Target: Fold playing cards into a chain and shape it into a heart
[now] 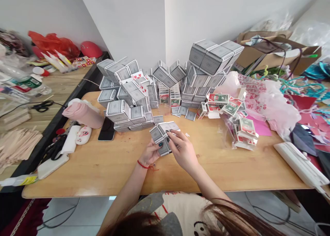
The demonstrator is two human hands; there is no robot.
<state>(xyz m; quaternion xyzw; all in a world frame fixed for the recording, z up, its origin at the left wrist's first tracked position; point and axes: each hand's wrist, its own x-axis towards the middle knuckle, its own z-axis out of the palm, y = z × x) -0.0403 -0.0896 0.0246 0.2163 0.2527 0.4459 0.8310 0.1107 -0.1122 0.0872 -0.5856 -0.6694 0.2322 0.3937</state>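
Note:
Above the middle of the wooden table point(108, 167), both my hands grip a fanned stack of grey-backed playing cards point(162, 132). My left hand point(151, 154), a red string on its wrist, closes round the stack from below. My right hand point(182, 149) pinches the cards from the right, fingers curled over them. Behind the hands rises a big heap of grey card decks point(144, 98), with a few red heart cards showing. Right of that heap lie several red and green card boxes point(233, 112), some in clear plastic.
A black phone point(106, 129) and a pink roll point(84, 115) lie left of the heap. Scissors point(54, 148), a white block and a second cluttered table are at far left. Pink plastic bags point(268, 102), a cardboard box and coloured paper crowd the right; a white pack point(300, 163) lies at the right edge.

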